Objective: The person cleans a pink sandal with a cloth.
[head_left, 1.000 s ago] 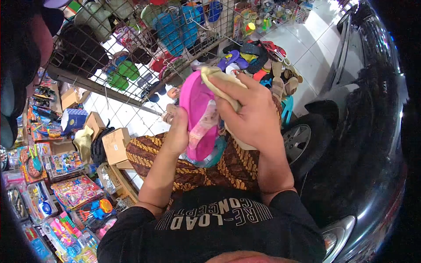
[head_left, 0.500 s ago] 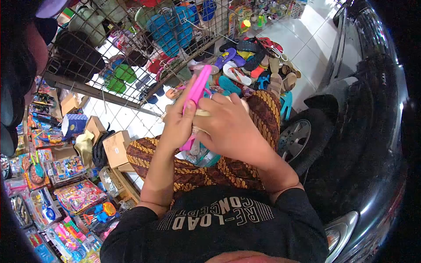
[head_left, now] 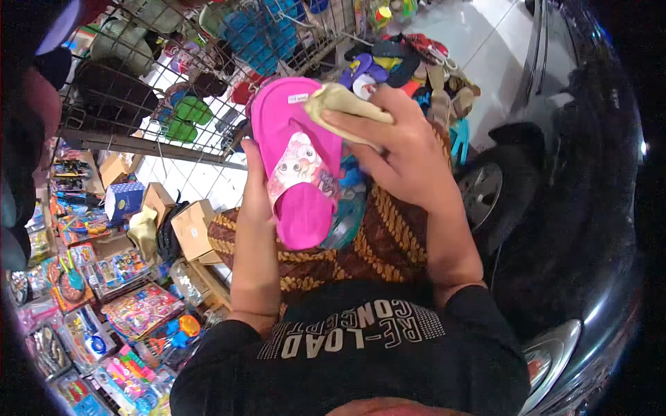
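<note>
A pink sandal (head_left: pixel 305 222) with a printed cartoon strap faces up above my lap, its sole toward me and a white label near its upper end. My left hand (head_left: pixel 258 184) grips it along the left edge, with some fingers hidden behind it. My right hand (head_left: pixel 399 142) is closed on a pale yellow cloth (head_left: pixel 347 111), whose bunched end is at the sandal's upper right edge. Patterned brown fabric (head_left: pixel 388 236) covers my legs below.
A wire rack (head_left: pixel 146 142) hung with sandals stands at the upper left. Packaged toys (head_left: pixel 142 308) and cardboard boxes (head_left: pixel 194 229) lie at the left. Loose sandals (head_left: pixel 399 62) are piled ahead. A black car (head_left: pixel 569 222) is close on the right.
The sandal has turned from edge-on to face-up. My right hand with the cloth has moved right and up, and the cloth now shows more fully.
</note>
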`<state>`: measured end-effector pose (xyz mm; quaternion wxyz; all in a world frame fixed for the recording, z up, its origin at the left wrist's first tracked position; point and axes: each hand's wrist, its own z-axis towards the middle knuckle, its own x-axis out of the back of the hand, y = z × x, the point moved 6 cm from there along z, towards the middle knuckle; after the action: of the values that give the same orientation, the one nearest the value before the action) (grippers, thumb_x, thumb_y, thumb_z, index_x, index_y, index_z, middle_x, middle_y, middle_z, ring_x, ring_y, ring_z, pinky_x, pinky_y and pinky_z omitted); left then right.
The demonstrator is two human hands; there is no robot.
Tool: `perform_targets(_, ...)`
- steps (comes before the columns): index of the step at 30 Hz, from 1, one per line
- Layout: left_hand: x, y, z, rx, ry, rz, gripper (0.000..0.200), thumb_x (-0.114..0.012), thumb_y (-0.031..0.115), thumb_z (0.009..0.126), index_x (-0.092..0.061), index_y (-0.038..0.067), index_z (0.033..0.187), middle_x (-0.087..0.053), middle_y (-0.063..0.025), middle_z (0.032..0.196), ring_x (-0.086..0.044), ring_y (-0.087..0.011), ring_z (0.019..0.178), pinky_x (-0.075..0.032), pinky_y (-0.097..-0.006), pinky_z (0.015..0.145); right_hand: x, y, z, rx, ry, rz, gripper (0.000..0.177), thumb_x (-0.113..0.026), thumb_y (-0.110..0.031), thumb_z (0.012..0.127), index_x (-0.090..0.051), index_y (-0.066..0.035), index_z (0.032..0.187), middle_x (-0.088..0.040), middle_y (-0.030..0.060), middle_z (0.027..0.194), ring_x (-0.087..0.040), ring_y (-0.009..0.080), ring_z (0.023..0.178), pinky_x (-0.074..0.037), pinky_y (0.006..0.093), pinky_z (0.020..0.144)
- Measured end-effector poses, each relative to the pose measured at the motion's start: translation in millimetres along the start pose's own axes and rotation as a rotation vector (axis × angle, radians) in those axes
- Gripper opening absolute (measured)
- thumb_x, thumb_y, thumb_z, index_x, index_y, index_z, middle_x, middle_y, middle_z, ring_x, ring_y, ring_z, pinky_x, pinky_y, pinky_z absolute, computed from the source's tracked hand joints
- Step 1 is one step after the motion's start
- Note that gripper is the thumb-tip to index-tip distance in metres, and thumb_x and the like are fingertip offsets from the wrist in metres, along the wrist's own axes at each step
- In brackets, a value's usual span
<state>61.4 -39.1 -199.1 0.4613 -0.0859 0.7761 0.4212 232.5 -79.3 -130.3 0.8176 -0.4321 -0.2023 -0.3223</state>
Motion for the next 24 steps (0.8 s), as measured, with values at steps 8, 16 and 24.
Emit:
perform_targets(8, 17.4, -9.9, 8.3, 0.012, 0.091, -0.111, 0.083, -0.033, 0.073, 0.093, -0.038, 0.009, 0.145, -0.057, -0.0206, 0.130, -0.063, -0.0403, 0.107, -0.058, -0.0530, 0.080, -13.3, 8.0, -15.7, 0.053, -0.289, 0.388, 0.040, -0.067, -0.004, 0.075, -0.072, -0.014, 0.114, -0.057, 0.0124, 0.089, -0.056, 0.0303, 0.077, -0.047, 0.0374, 0.069)
perform_targets(16, 13.0, 2.6, 0.1, -0.139, 0.180, 0.399, 0.100, -0.029, 0.079, 0.088, -0.031, 0.000, 0.148, -0.051, -0.0187, 0.140, -0.055, -0.0303, 0.124, -0.048, -0.0466, 0.103, -24.4, 8.8, -20.0, 0.022, -0.333, 0.263, 0.045, -0.067, -0.003, 0.074, -0.072, -0.017, 0.117, -0.060, 0.0133, 0.091, -0.060, 0.0310, 0.081, -0.050, 0.0386, 0.072)
perform_targets(24, 22.3, 7.8, -8.0, -0.195, -0.077, 0.671, 0.119, -0.045, 0.088, 0.073, -0.035, -0.007, 0.144, -0.055, -0.0188, 0.134, -0.059, -0.0259, 0.119, -0.047, -0.0402, 0.103, -4.1, 29.2, -19.6, -0.344, 0.065, 0.662, 0.042, -0.061, -0.011, 0.090, -0.060, -0.001, 0.130, -0.066, 0.0162, 0.113, -0.062, 0.0247, 0.101, -0.046, 0.0344, 0.090)
